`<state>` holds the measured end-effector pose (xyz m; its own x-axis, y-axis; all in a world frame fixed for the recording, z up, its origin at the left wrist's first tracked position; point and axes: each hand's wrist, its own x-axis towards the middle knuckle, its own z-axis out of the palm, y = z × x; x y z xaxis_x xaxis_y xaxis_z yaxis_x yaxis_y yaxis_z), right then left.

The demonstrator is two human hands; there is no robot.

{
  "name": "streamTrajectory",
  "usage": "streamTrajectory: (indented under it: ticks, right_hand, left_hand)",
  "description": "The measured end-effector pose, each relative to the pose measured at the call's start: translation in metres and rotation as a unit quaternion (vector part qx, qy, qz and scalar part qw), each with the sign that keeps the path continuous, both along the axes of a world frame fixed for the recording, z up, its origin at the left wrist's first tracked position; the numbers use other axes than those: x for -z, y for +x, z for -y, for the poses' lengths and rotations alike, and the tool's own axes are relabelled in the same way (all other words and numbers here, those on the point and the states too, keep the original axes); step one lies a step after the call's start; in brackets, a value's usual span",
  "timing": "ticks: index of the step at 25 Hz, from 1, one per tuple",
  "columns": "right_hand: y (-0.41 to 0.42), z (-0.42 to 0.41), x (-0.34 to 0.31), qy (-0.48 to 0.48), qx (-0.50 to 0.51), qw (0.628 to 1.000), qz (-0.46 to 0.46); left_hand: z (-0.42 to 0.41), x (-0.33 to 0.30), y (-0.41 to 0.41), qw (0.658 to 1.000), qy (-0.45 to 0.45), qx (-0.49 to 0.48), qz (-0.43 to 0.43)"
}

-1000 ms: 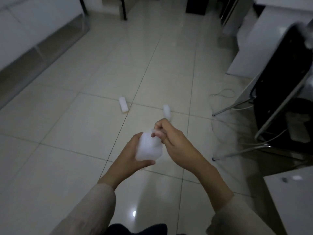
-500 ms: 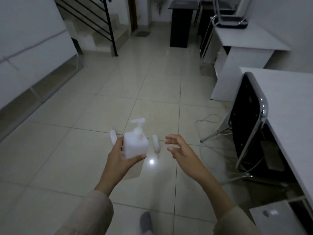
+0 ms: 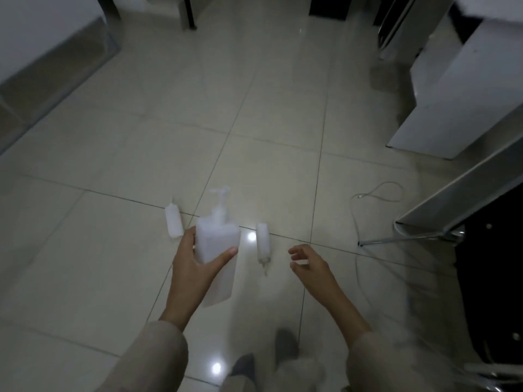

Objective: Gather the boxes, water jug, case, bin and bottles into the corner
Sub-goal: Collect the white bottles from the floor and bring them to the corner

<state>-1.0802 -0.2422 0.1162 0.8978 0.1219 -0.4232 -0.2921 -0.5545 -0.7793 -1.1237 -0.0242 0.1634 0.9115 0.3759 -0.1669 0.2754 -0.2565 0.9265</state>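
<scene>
White pump bottle (image 3: 216, 239) at frame centre held in left hand (image 3: 195, 261), fingers wrapped round it, right hand (image 3: 310, 267) loose and empty near the floor bottle (image 3: 262, 243); one-handed grip could slip during the second pickup.

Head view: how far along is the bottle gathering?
Nothing visibly gathered yet; no corner pile is in view. In hand: the left hand has its grip on the pump bottle; the right hand is open and holds nothing. Left: two small bottles lying on the floor, one left of the pump bottle, one right.
</scene>
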Motion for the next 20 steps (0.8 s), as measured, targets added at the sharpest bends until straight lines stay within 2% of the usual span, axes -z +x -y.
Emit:
streamTrajectory:
  ticks: [5, 11, 17, 20]
  right_hand:
    - [0.072, -0.02, 0.174, -0.041, 0.041, 0.998, -0.034]
    - [0.116, -0.057, 0.35, -0.076, -0.011, 0.994, -0.083]
    - [0.149, -0.073, 0.455, -0.201, -0.126, 0.966, -0.104]
    - [0.149, -0.072, 0.481, -0.243, -0.151, 0.956, -0.059]
  left_hand:
    - [0.002, 0.143, 0.068, 0.999, 0.008, -0.043, -0.005]
    - [-0.002, 0.294, 0.117, 0.996, 0.007, -0.084, 0.011]
    - [-0.007, 0.39, 0.161, 0.998, 0.027, -0.064, -0.004]
    - [-0.008, 0.41, 0.169, 0.998, 0.029, -0.058, -0.015]
